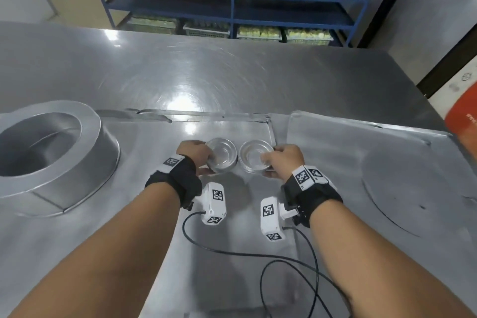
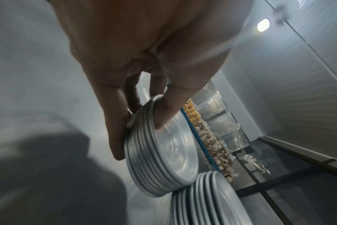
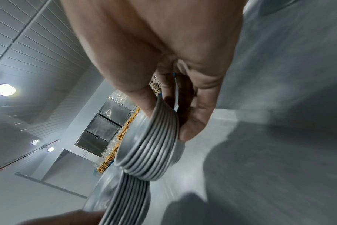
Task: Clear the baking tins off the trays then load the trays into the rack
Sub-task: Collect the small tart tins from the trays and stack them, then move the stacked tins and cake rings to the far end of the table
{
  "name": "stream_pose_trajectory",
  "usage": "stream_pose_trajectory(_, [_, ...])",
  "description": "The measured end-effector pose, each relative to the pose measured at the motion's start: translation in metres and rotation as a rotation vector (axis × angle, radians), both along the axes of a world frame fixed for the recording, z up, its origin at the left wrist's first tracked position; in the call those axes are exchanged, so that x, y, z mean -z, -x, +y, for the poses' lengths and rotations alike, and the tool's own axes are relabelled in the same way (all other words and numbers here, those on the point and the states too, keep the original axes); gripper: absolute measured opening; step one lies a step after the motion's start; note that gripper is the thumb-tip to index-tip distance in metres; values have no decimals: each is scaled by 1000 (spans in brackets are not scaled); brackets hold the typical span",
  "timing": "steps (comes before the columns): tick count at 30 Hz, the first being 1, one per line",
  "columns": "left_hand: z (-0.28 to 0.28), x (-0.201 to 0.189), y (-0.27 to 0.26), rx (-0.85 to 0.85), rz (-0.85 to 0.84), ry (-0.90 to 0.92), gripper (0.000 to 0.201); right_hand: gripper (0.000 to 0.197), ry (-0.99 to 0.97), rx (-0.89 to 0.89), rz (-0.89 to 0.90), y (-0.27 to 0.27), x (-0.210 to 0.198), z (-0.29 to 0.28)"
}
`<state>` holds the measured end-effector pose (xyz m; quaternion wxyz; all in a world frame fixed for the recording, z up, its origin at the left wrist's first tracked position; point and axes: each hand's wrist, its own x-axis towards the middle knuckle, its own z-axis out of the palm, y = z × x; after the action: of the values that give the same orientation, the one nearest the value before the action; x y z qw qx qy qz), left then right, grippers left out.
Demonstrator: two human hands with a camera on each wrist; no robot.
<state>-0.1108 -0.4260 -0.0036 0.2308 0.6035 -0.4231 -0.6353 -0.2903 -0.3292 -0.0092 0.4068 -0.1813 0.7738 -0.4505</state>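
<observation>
I am gripping two stacks of nested round baking tins, mouths opening upward, side by side on the flat tray [image 1: 227, 129]. My left hand [image 1: 194, 153] is clamping the left stack [image 1: 222, 154] by its rims; my right hand [image 1: 286, 157] is pinching the right stack [image 1: 255, 157]. At nine o'clock a large round pan [image 1: 49, 152] is sitting on the surface [image 1: 232, 72]. At three o'clock another tray [image 1: 361, 162] is lying.
</observation>
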Motion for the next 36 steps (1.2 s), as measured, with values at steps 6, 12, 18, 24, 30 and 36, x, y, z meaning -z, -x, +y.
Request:
stream_pose_trajectory(6, [-93, 13, 24, 49, -5, 75, 25, 10, 3, 15, 72, 29, 10, -98])
stream_pose_trajectory(12, [-169, 33, 57, 78, -94, 209, 12, 16, -34, 23, 86, 61, 11, -179])
stream_pose_trajectory(18, [-216, 50, 89, 121, -139, 244, 13, 12, -137, -66, 160, 86, 24, -227])
stream_pose_trajectory(24, [-245, 73, 105, 141, -188, 297, 22, 11, -205, -142, 161, 102, 37, -249])
stream_pose_trajectory(30, [-259, 72, 111, 109, -182, 301, 29, 13, -198, -161, 177, 99, 34, -258])
stream_pose_trajectory(36, [-244, 57, 100, 160, -239, 287, 29, 17, -161, -88, 158, 93, 25, -252])
